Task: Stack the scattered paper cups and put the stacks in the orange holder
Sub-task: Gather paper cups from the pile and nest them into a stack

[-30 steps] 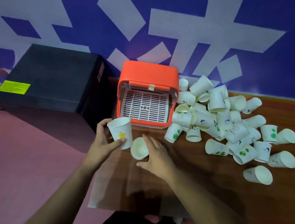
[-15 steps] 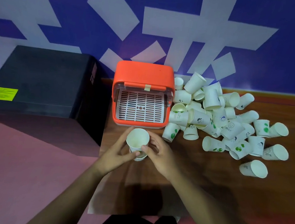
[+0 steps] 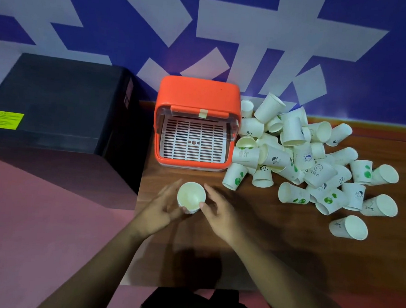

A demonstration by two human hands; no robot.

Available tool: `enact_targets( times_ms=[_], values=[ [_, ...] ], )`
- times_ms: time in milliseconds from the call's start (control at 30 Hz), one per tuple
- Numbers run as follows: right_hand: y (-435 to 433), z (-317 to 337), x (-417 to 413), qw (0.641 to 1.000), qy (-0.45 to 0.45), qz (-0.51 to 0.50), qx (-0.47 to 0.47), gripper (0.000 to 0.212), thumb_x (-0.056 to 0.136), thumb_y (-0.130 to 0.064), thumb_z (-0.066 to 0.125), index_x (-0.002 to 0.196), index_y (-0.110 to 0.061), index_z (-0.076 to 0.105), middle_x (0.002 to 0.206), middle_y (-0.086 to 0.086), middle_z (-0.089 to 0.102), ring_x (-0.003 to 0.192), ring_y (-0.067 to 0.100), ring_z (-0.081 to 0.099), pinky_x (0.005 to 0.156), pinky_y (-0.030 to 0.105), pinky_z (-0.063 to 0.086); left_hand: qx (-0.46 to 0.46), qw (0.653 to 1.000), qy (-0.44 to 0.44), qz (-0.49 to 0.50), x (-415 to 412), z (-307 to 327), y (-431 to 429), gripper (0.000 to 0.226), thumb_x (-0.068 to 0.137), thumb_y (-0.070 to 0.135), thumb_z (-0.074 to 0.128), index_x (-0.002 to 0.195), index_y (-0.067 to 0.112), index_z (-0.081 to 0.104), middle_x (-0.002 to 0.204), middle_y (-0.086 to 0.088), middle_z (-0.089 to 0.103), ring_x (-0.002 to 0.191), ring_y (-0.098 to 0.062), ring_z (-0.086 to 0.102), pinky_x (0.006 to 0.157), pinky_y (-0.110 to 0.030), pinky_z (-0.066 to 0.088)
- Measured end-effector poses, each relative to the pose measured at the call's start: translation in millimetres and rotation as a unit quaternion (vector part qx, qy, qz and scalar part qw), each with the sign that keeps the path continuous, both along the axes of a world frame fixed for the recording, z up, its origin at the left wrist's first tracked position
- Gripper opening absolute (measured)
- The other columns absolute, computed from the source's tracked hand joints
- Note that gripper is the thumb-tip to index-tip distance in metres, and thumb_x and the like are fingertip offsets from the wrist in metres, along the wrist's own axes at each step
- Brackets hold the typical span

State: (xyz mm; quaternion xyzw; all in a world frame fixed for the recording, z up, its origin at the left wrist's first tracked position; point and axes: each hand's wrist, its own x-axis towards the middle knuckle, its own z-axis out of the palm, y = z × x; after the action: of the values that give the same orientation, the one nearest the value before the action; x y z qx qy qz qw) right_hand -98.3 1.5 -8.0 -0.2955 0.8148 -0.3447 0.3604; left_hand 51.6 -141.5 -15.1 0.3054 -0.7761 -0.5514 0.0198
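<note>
Cups have just come together — a second ago our left hand held one cup apart from another near the right hand, and now the two sit nested as a short stack between both hands. That gives us the first stack of the task, only two cups deep, so we judge the work barely begun.

Going left to right: the left hand's fingers curl loosely against the stack's left side, touching it; whether they truly grip we cannot tell. The stack stands on the table near its left edge, just in front of the orange holder, mouth pointing up, long axis near vertical. The right hand has its fingers spread, thumb tip at the rim, more steadying than clasping.

Further right, the pile of loose cups sprawls from the holder's right side toward the table's right edge — most lying on their sides.
</note>
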Motion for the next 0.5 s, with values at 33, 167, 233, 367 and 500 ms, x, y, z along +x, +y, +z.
enact_targets(
  times_ms=[33, 167, 233, 367, 500],
  values=[
    [2.7, 2.8, -7.3, 1.000, -0.011, -0.012, 0.002, 0.055, 0.096, -0.036, 0.059, 0.147, -0.031, 0.042, 0.148, -0.006, 0.047, 0.135, 0.011, 0.045, 0.112, 0.036, 0.039, -0.011, 1.000, 0.004, 0.024, -2.8, 5.6, 1.0, 0.067, 0.093, 0.027, 0.071, 0.150, 0.033, 0.037, 0.142, 0.021, 0.038, 0.136, -0.002, 0.037, 0.105, -0.007, 0.032],
    [20.4, 15.1, -53.6, 0.999, 0.020, -0.039, 0.010, 0.049, 0.096, -0.036, 0.057, 0.142, -0.024, 0.048, 0.139, -0.001, 0.054, 0.127, 0.012, 0.051, 0.106, 0.032, 0.041, -0.099, 0.988, 0.068, 0.101, -33.8, 34.7, 7.9, 0.045, 0.093, 0.022, 0.065, 0.136, 0.025, 0.051, 0.130, 0.014, 0.050, 0.126, -0.004, 0.046, 0.106, -0.021, 0.037],
    [29.2, 19.7, -82.1, 0.997, 0.053, -0.057, 0.001, 0.045, 0.096, -0.030, 0.059, 0.139, -0.018, 0.051, 0.135, 0.002, 0.056, 0.123, 0.012, 0.053, 0.099, 0.026, 0.042, -0.119, 0.984, 0.073, 0.112, -62.3, 51.4, 16.2, 0.037, 0.094, 0.015, 0.064, 0.129, 0.018, 0.056, 0.126, 0.008, 0.054, 0.118, -0.003, 0.049, 0.094, -0.006, 0.036],
    [47.2, 23.8, -135.5, 0.989, 0.122, -0.085, 0.001, 0.040, 0.093, -0.022, 0.062, 0.131, -0.012, 0.054, 0.126, 0.004, 0.053, 0.117, 0.017, 0.055, 0.096, 0.030, 0.046, -0.088, 0.991, 0.061, 0.079, -127.3, 56.7, 38.2, 0.024, 0.091, 0.011, 0.064, 0.112, 0.021, 0.057, 0.115, 0.003, 0.058, 0.106, -0.007, 0.057, 0.081, -0.007, 0.042],
    [54.6, 14.6, -176.5, 0.984, 0.164, -0.058, 0.034, 0.046, 0.092, -0.024, 0.061, 0.134, -0.010, 0.051, 0.130, 0.007, 0.047, 0.120, 0.021, 0.052, 0.096, 0.031, 0.045, -0.055, 0.994, -0.033, 0.094, -174.8, 27.0, 55.9, 0.019, 0.088, 0.016, 0.066, 0.105, 0.015, 0.058, 0.103, -0.002, 0.060, 0.098, -0.023, 0.059, 0.083, -0.034, 0.047]
  ],
)
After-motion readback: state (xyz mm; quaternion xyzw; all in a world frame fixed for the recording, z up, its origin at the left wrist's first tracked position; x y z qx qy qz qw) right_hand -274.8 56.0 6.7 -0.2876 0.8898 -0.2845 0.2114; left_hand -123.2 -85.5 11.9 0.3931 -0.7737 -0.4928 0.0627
